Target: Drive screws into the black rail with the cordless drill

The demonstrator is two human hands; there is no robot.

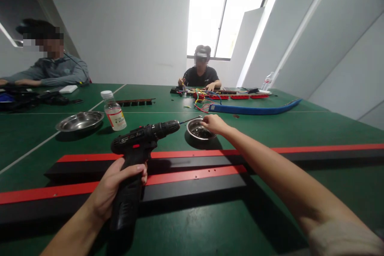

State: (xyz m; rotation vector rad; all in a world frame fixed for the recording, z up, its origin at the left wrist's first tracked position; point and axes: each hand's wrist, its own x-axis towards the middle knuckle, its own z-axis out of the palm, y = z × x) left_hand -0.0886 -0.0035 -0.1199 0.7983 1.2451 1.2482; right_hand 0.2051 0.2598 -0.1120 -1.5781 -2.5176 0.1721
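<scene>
My left hand point(115, 186) is wrapped round the grip of a black cordless drill point(141, 144), whose bit points right toward a small metal bowl point(199, 130). My right hand point(213, 123) reaches out over that bowl's far rim, fingers curled down into it; what they pinch is hidden. The bowl holds small dark pieces, perhaps screws. In front of me lie long black bars with red tops point(192, 174) across the green table point(270, 128).
A clear water bottle point(114, 111) and a wider metal dish point(79, 121) stand to the left. A blue strip point(255, 109), coloured wires and red parts lie at the far side, where a person point(201, 74) sits. Another person point(51, 66) sits at far left.
</scene>
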